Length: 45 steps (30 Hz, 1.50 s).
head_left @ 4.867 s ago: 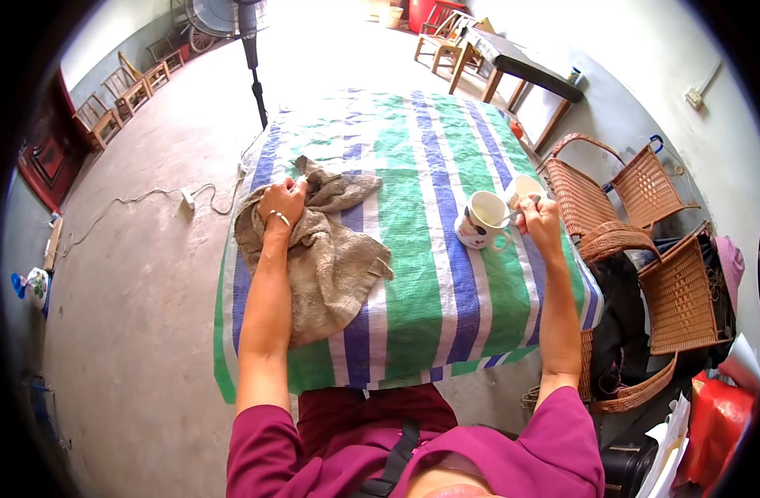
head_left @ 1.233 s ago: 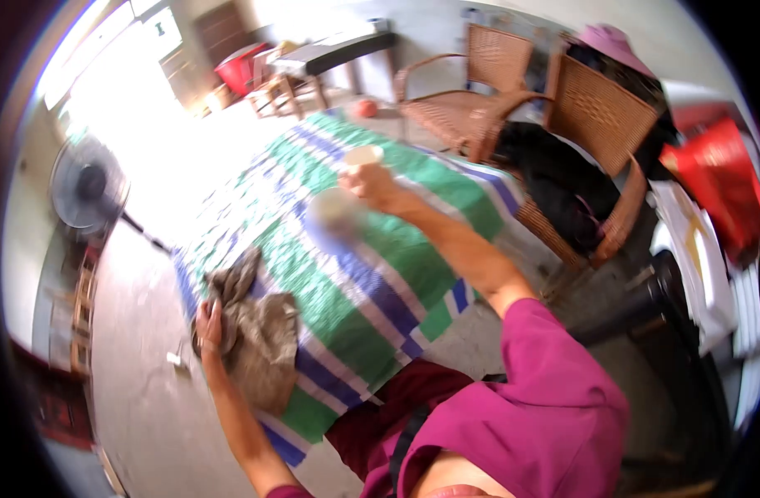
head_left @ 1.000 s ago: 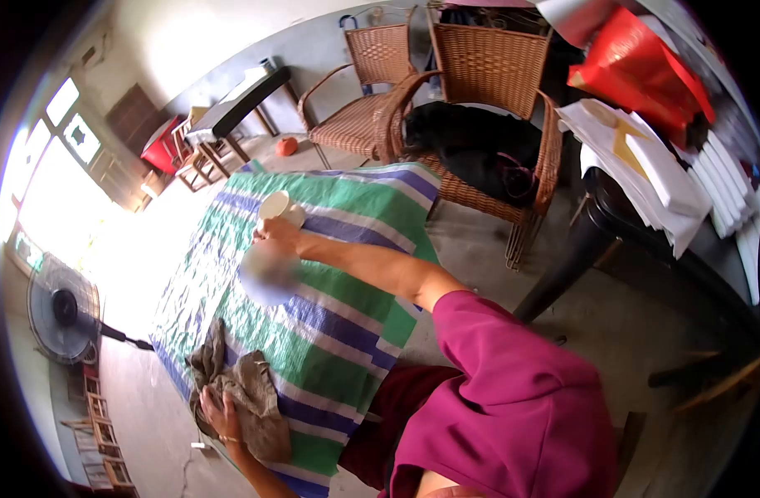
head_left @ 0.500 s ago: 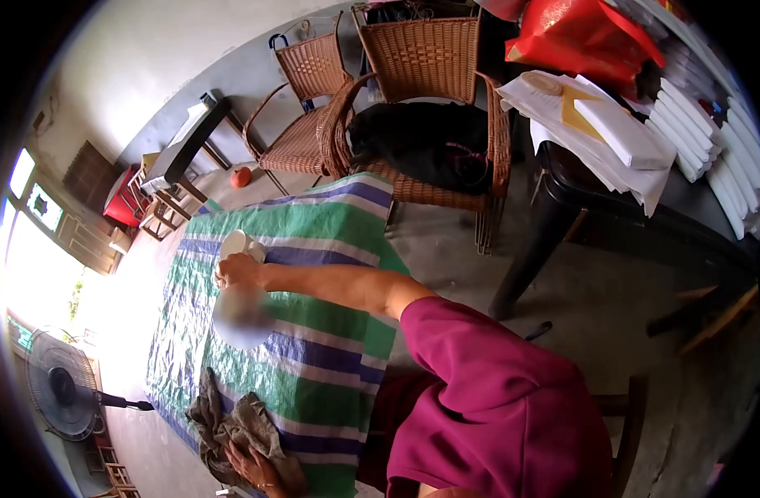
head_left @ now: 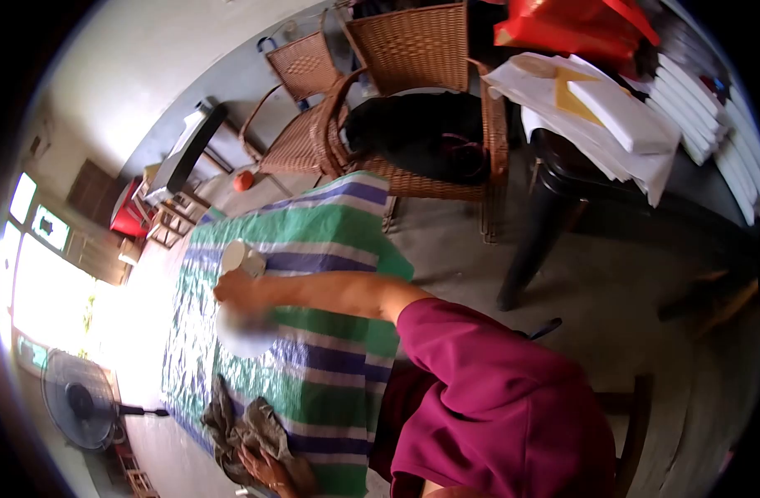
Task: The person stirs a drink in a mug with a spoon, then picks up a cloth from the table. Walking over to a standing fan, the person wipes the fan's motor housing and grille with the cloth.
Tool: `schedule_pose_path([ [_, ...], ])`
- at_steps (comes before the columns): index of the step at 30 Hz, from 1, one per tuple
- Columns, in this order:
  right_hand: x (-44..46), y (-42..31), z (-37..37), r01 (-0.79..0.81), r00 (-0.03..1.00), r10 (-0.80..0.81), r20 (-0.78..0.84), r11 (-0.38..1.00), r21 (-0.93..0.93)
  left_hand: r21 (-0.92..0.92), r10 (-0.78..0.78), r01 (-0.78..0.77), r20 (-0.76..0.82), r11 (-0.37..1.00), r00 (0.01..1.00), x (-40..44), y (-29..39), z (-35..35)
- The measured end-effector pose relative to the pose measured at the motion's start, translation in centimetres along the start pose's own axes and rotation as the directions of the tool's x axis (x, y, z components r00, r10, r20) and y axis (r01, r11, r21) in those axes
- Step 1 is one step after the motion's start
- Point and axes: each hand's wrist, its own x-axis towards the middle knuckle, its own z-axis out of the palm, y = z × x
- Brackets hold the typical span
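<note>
My right hand (head_left: 237, 290) reaches over a striped table cover, closed, with its fingers pointing down beside a white cup (head_left: 241, 257). Whatever sits in those fingers is hidden. Just below that hand lies a round white dish-like thing (head_left: 246, 339), partly smeared, so its kind is unclear. At the near end of the table, my left hand (head_left: 265, 471) lies with fingers spread on a crumpled grey-brown cloth (head_left: 260, 432). Both touch, and the wrist runs out of view at the bottom edge.
The cover (head_left: 314, 332) has green, blue and white stripes. A standing fan (head_left: 80, 400) is at the left. Wicker chairs (head_left: 409, 50) stand behind, one with a black heap (head_left: 417, 133) on its seat. Papers (head_left: 587, 108) and a red bag (head_left: 571, 33) lie on a dark table at right.
The whole view has shifted slightly. My right hand sits a little farther below the cup and is more blurred. My left hand stays on the cloth.
</note>
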Motion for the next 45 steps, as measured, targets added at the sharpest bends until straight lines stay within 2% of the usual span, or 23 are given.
schedule_pose_path([
  [1, 0.4, -0.1, 0.2, 0.019, 1.000, -0.019, 0.005, 1.000, 0.020, -0.010, 0.000, 0.000, 0.004, 1.000, 1.000, -0.1, 0.5, -0.3],
  [3, 1.0, -0.1, -0.1, -0.109, 0.981, 0.107, 0.164, 0.994, 0.002, -0.051, -0.052, 0.052, -0.010, 0.997, 0.999, -0.2, 1.2, -0.6],
  [9, -0.3, -0.1, -1.1, -0.262, 0.963, 0.240, 0.124, 0.943, 0.206, -0.067, -0.113, 0.116, 0.047, 0.991, 0.992, -0.1, 2.6, -1.5],
  [10, -0.1, 0.3, -1.0, -0.257, 0.963, 0.234, 0.138, 0.949, 0.182, -0.085, -0.099, 0.102, 0.035, 0.991, 0.994, -0.1, 2.6, -1.5],
  [12, -0.1, 1.5, -0.6, -0.141, 0.990, 0.139, 0.030, 0.984, 0.105, -0.088, -0.095, 0.097, 0.027, 0.991, 0.995, 0.1, 2.2, -1.0],
  [13, -0.6, 3.9, 1.4, 0.194, 0.951, -0.193, -0.242, 0.981, -0.018, -0.091, -0.087, 0.088, 0.014, 0.992, 0.996, 0.0, 1.8, -0.8],
  [14, -0.8, 3.2, 0.3, 0.137, 0.968, -0.125, -0.218, 0.990, 0.040, -0.093, -0.072, 0.073, 0.008, 0.993, 0.997, -0.1, 1.7, -0.7],
  [15, -0.5, 3.1, -0.5, 0.075, 0.994, -0.068, -0.085, 0.994, 0.085, -0.093, -0.068, 0.068, -0.001, 0.993, 0.998, -0.1, 1.9, -0.7],
  [16, -0.1, 3.0, -0.6, -0.012, 1.000, 0.011, 0.019, 0.999, 0.039, -0.095, -0.086, 0.086, -0.001, 0.992, 0.996, -0.2, 2.4, -1.0],
  [17, -0.2, 3.3, 0.2, 0.062, 0.991, -0.057, -0.125, 0.997, 0.044, -0.094, -0.105, 0.104, -0.003, 0.990, 0.995, -0.2, 2.9, -1.4],
  [18, -0.1, 2.2, -0.8, 0.064, 0.994, -0.057, -0.096, 0.995, 0.070, -0.095, -0.115, 0.114, -0.006, 0.989, 0.993, -0.2, 2.9, -1.3],
  [19, 0.1, 1.8, -0.7, -0.081, 0.996, 0.083, -0.013, 0.993, 0.091, -0.101, -0.119, 0.117, -0.011, 0.988, 0.993, -0.2, 2.8, -1.3],
  [23, -0.1, 0.7, -0.9, -0.109, 0.993, 0.106, 0.046, 0.990, 0.088, -0.106, -0.116, 0.113, -0.025, 0.988, 0.993, -0.1, 2.7, -1.4],
  [25, -0.3, 1.4, 0.0, -0.109, 0.991, 0.117, -0.065, 0.987, 0.122, -0.105, -0.140, 0.137, -0.025, 0.985, 0.990, -0.1, 3.2, -1.9],
  [26, -0.3, 1.8, 0.3, -0.100, 0.993, 0.106, -0.047, 0.987, 0.123, -0.101, -0.129, 0.126, -0.025, 0.987, 0.991, -0.1, 3.3, -2.0],
  [28, -0.3, 2.1, 0.5, -0.347, 0.937, 0.328, 0.121, 0.833, 0.430, -0.114, -0.114, 0.111, -0.024, 0.987, 0.993, -0.1, 3.0, -1.8],
  [33, 0.9, 2.8, -1.3, -0.464, 0.884, 0.397, 0.246, 0.688, 0.558, -0.117, -0.122, 0.123, 0.013, 0.985, 0.992, 0.0, 3.2, -2.0],
  [36, 1.7, 1.9, -3.3, -0.438, 0.899, 0.335, 0.283, 0.666, 0.604, -0.119, -0.107, 0.111, 0.039, 0.987, 0.993, 0.4, 3.4, -2.6],
  [38, 2.2, 1.5, -3.8, -0.384, 0.920, 0.255, 0.297, 0.734, 0.560, -0.127, -0.109, 0.118, 0.076, 0.985, 0.991, 0.4, 4.0, -3.1],
  [39, 2.3, 1.3, -3.7, -0.405, 0.911, 0.274, 0.307, 0.732, 0.548, -0.129, -0.122, 0.134, 0.094, 0.983, 0.988, 0.5, 4.3, -3.5],
  [42, 3.1, 0.7, -3.8, -0.165, 0.944, 0.058, 0.323, 0.935, 0.314, -0.101, -0.136, 0.156, 0.178, 0.983, 0.974, 0.9, 4.4, -3.9],
  [43, 3.5, 0.6, -3.9, -0.192, 0.939, 0.090, 0.332, 0.938, 0.287, -0.089, -0.138, 0.159, 0.203, 0.983, 0.969, 1.1, 4.5, -3.9],
  [45, 4.5, 0.4, -3.8, 0.033, 0.931, -0.093, 0.353, 0.984, 0.172, -0.078, -0.134, 0.156, 0.241, 0.985, 0.961, 1.2, 4.4, -4.0],
])
